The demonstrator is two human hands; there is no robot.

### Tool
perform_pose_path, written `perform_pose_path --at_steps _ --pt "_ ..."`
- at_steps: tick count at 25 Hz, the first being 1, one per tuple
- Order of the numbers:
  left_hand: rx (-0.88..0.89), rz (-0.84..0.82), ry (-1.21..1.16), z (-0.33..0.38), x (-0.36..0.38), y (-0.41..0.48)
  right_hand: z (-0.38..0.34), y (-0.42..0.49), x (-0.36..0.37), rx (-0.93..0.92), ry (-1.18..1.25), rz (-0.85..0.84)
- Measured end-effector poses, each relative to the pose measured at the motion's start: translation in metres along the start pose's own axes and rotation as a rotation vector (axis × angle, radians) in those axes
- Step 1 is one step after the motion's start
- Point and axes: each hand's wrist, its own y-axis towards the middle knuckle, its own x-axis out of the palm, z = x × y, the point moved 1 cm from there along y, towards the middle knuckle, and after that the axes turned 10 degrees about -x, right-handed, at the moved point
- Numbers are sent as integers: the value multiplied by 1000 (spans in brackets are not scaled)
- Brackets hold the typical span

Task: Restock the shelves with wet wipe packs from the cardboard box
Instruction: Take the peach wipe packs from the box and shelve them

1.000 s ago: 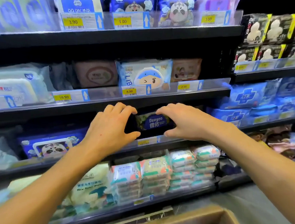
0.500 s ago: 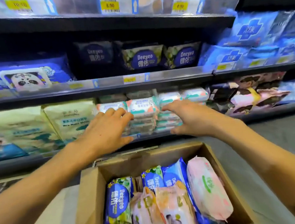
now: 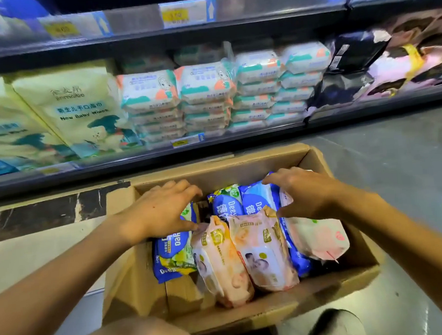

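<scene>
Plainly much restocking remained, for the cardboard box (image 3: 252, 311) on the floor below the shelves (image 3: 161, 156) held several wet wipe packs (image 3: 263, 254), over which the left hand (image 3: 160, 211) and right hand (image 3: 304, 195) hovered spread, gripping nothing.

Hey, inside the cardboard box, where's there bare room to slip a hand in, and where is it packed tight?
Bare cardboard shows at the box's near-left corner, below the blue Deeyeo pack and left of the peach packs. A small dark gap sits between the left hand and the upright blue packs. The middle and right, under the right hand, are crowded.
</scene>
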Motion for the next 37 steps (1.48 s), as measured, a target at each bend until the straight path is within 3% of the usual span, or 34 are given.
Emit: perform_pose_path --at_steps 12,22,30,33,37 --pt "124 -385 -104 1 69 43 5 17 38 -9 114 -63" --pt "209 -384 -5 4 92 57 9 20 40 21 188 -48" --pt "282 -354 -110 19 78 32 7 18 41 32 196 -40" --pt "216 -439 -213 32 72 11 6 19 40 25 196 -47" --pt "171 -374 -200 28 65 -4 3 15 39 19 212 -56"
